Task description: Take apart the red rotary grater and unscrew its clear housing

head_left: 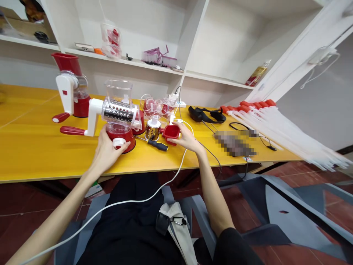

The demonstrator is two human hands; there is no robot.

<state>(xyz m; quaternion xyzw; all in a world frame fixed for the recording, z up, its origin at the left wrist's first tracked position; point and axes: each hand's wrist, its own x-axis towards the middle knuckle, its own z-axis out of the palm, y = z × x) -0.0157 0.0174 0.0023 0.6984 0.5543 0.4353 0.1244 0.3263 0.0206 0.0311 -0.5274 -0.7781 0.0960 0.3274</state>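
Note:
A rotary drum grater (118, 110) with a clear hopper, a perforated metal drum and a white crank stands upright on the yellow table. My left hand (106, 151) is closed around its red base, the thumb by the white knob at the front. My right hand (187, 139) grips a small red plastic piece with a hollow, cup-like opening (171, 132) at table level. Between my hands are a loose metal grater drum (153, 129) and a screwdriver (157, 145) with a dark handle. Another red and white rotary grater (73, 88) stands behind to the left.
Clear and red grater parts (156, 106) sit behind the drum. A white cable (143, 201) runs across the table and my lap. To the right lie a black headset (206, 115), a blurred-out item (234, 142) and long white, red-ended pieces (278, 125). Shelves (132, 62) rise behind.

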